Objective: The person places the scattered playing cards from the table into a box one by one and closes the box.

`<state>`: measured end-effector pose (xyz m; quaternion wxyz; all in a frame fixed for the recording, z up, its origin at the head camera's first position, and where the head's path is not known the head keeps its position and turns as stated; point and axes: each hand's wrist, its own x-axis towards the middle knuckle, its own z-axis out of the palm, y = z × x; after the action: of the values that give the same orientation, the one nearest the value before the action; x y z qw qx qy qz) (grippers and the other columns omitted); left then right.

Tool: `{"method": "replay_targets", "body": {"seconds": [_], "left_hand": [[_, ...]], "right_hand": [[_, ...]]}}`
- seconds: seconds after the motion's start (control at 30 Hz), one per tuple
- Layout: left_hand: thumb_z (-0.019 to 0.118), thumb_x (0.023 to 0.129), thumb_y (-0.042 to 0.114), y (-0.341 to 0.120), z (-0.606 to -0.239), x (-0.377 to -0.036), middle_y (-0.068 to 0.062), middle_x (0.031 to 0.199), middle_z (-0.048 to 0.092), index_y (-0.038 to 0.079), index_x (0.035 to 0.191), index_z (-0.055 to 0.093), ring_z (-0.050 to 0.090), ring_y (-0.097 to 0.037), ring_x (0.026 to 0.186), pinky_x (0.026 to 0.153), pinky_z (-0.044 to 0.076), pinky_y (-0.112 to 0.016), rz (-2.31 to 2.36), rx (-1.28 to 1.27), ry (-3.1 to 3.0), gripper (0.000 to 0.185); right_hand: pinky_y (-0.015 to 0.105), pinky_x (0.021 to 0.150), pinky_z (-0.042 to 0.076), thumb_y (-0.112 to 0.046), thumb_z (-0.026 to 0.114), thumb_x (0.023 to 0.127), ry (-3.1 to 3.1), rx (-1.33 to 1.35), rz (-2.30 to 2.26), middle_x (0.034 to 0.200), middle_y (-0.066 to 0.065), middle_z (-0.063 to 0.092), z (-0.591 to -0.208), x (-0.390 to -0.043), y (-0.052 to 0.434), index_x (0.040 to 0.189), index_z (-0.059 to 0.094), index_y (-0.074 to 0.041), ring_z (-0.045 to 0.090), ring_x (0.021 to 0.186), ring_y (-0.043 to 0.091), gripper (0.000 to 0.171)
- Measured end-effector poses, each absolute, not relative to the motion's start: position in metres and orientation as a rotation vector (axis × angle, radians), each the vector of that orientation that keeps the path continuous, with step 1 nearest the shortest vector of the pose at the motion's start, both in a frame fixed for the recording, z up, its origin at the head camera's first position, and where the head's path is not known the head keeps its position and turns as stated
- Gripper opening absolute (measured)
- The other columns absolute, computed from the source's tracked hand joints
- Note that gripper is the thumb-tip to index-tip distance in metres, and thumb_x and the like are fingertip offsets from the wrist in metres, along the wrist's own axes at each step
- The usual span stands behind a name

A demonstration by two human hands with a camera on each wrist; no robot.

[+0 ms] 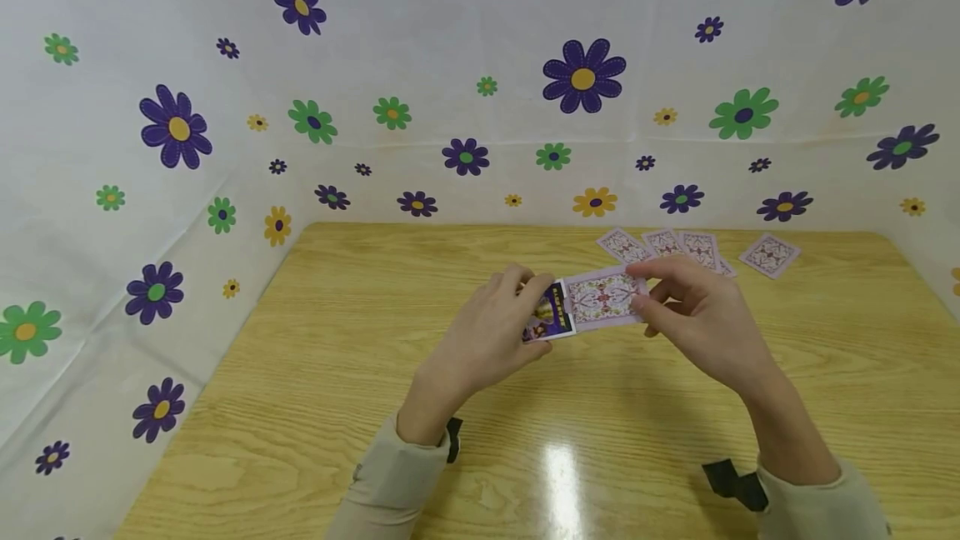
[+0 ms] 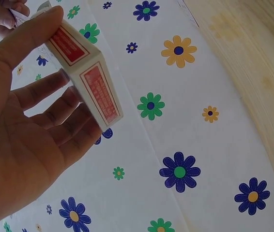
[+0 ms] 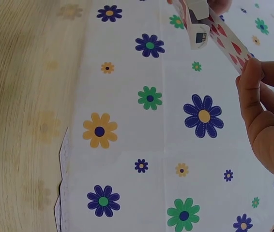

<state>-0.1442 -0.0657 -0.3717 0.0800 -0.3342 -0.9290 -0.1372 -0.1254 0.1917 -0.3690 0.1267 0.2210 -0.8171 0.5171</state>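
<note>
My left hand (image 1: 487,327) grips a small playing-card box (image 1: 553,312) above the table, thumb on one side and fingers on the other. In the left wrist view the box (image 2: 98,92) shows red panels with white borders. A playing card (image 1: 603,298) with a pink patterned back sticks out of its right end. My right hand (image 1: 697,319) pinches the card's outer end between thumb and fingers. From the right wrist view, the card's underside (image 3: 234,47) bears red hearts, and the box's white flap (image 3: 198,36) hangs open beside it. The card's inner end is hidden.
Several patterned cards (image 1: 699,247) lie overlapping at the table's back edge on the right, with one card (image 1: 770,255) apart from them. The wooden table (image 1: 300,407) meets a white flowered cloth (image 1: 495,40) at the back and left.
</note>
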Motion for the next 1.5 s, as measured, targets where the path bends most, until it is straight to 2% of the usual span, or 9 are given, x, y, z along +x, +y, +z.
{"method": "replay_targets", "body": {"seconds": [0.4,1.07,1.5], "left_hand": [[0.083,0.082,0.03,-0.0639,-0.3734,-0.1444,-0.015,0.13,0.051,0.008,0.142,0.045,0.055,-0.027,0.111,0.095,0.049,-0.039,-0.411,-1.012,-2.763,0.075],[0.083,0.082,0.03,-0.0609,-0.3731,-0.1443,-0.015,0.13,0.052,0.008,0.143,0.046,0.056,-0.028,0.112,0.095,0.05,-0.04,-0.391,-1.016,-2.777,0.076],[0.083,0.082,0.032,-0.0616,-0.3725,-0.1427,-0.014,0.131,0.052,0.009,0.144,0.045,0.056,-0.028,0.114,0.096,0.05,-0.04,-0.364,-1.004,-2.779,0.076]], "right_hand": [[0.026,0.058,0.057,0.011,0.066,0.089,-2.396,0.655,1.521,0.099,0.009,0.062,-0.3697,-0.1262,0.1909,0.119,0.066,0.002,0.063,0.064,0.015,0.031],[0.03,0.067,0.06,0.009,0.05,0.098,-2.416,0.717,1.643,0.124,0.014,0.059,-0.3658,-0.122,0.1871,0.127,0.062,0.005,0.068,0.084,0.014,0.031],[0.03,0.07,0.06,0.009,0.051,0.098,-2.4,0.722,1.696,0.122,0.018,0.06,-0.3674,-0.1217,0.1824,0.126,0.058,0.004,0.07,0.088,0.014,0.03]]}}
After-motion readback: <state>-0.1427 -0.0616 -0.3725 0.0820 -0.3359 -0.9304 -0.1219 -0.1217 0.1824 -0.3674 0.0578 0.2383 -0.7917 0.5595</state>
